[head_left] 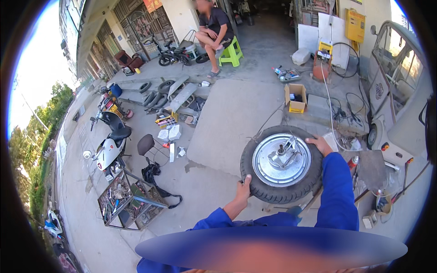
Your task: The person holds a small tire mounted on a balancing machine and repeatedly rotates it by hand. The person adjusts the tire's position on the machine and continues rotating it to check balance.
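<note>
A wheel (266, 170) with a black treaded tyre and a silver metal hub is held in front of me, its hub side facing up. An axle end and a bracket-like metal part (283, 157) stand out from the hub's middle. At the tyre's near left edge, my left hand (242, 193) grips the rubber, thumb on top. My right hand (321, 144) is closed around the far right edge, and its fingertips are hidden under the tyre. Blue sleeves cover both my forearms.
Left of me stands a metal tool rack (132, 200) beside a white scooter (109, 152). Loose tyres (157, 98) lie farther off. A person sits on a green stool (231, 53). An open cardboard box (297, 100), hoses and a parked vehicle (396, 91) are at right.
</note>
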Available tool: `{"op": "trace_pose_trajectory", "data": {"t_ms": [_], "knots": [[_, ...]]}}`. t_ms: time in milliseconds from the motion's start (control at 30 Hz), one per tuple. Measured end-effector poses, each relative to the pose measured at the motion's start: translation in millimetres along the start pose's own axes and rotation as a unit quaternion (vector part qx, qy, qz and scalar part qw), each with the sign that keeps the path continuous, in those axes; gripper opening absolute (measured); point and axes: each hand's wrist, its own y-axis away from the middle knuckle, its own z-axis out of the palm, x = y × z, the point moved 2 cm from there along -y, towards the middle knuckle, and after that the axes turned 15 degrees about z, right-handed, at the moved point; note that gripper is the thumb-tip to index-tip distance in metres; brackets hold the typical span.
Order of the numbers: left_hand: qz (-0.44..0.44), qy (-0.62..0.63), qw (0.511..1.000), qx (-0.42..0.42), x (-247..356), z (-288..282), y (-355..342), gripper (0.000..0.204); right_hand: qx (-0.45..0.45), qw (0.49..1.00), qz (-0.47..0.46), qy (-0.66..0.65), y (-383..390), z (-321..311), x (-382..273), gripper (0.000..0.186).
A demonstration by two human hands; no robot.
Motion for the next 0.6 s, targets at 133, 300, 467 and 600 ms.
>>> {"op": "trace_pose_trajectory", "data": {"t_ms": [133,300,467,600], "knots": [[-0.004,-0.052,0.993,-0.110,41.0,-15.5,-17.9,0.095,0.107,0.992,-0.012,-0.067,8.4,-3.1,23.1,0.067],[0.109,-0.195,0.962,-0.157,71.2,1.2,-141.4,0.096,0.287,0.952,-0.089,-0.052,85.1,34.5,81.1,0.089],[0.048,-0.089,0.924,-0.369,116.2,76.1,-172.1,0.069,0.399,0.894,-0.052,-0.196,210.8,151.7,89.3,0.089],[0.013,-0.056,0.927,-0.369,104.8,60.7,-190.4,0.064,0.412,0.883,-0.002,-0.226,206.4,158.0,85.5,0.089]]}}
